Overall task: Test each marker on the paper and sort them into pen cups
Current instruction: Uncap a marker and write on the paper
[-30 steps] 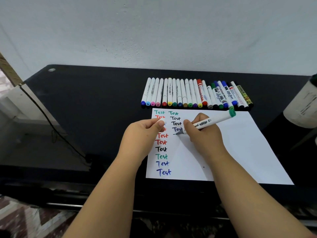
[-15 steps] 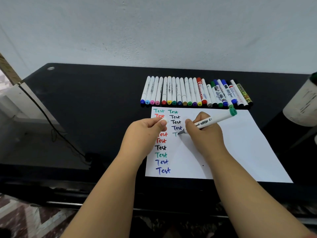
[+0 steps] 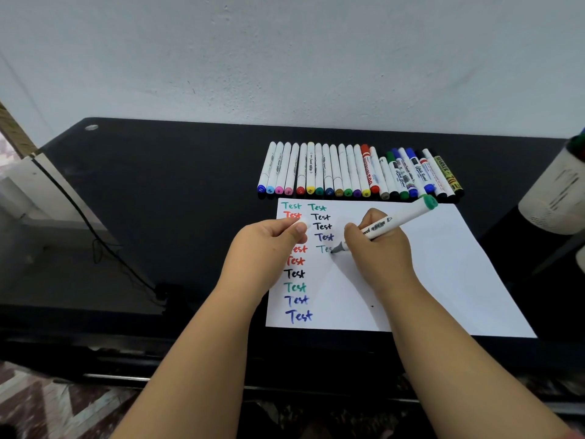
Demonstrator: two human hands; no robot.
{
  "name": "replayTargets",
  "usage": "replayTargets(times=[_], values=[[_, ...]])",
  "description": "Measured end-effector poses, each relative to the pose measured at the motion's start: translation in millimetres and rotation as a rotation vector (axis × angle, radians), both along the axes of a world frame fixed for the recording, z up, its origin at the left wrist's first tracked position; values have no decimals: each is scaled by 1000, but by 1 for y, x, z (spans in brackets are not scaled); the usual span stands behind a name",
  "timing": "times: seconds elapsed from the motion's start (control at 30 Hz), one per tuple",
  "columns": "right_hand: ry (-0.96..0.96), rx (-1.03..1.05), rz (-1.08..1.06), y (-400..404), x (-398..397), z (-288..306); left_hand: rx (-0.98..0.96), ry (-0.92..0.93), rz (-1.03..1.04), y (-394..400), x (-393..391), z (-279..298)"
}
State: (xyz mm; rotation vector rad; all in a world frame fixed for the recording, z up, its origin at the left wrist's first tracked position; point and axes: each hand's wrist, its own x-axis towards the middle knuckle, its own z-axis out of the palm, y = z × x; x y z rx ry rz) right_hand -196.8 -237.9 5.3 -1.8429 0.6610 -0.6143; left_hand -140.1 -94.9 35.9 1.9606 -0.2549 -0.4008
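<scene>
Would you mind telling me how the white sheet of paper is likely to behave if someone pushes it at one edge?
The paper looks thin and floppy, lying flat on the glossy black table, so it would probably slide easily or buckle. Only the right hand, writing with the green marker, seems to rest on it, so it would probably pivot there. It is likely very light.

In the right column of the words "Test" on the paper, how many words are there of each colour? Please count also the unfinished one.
teal words: 2 (one unfinished, at the tip of the marker)
black words: 2
dark blue word: 1
Total: 5
</scene>
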Motion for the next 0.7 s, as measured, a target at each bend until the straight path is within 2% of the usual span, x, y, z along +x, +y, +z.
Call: replayTargets(times=[0.43, 0.57, 0.7], values=[[25, 28, -19, -1, 0, 3, -2, 34, -41, 2, 2, -2], [-83, 286, -83, -6, -3, 10, 14, 47, -80, 4, 0, 1], [-275, 583, 4, -8, -8, 26, -48, 91, -140, 7, -2, 4]])
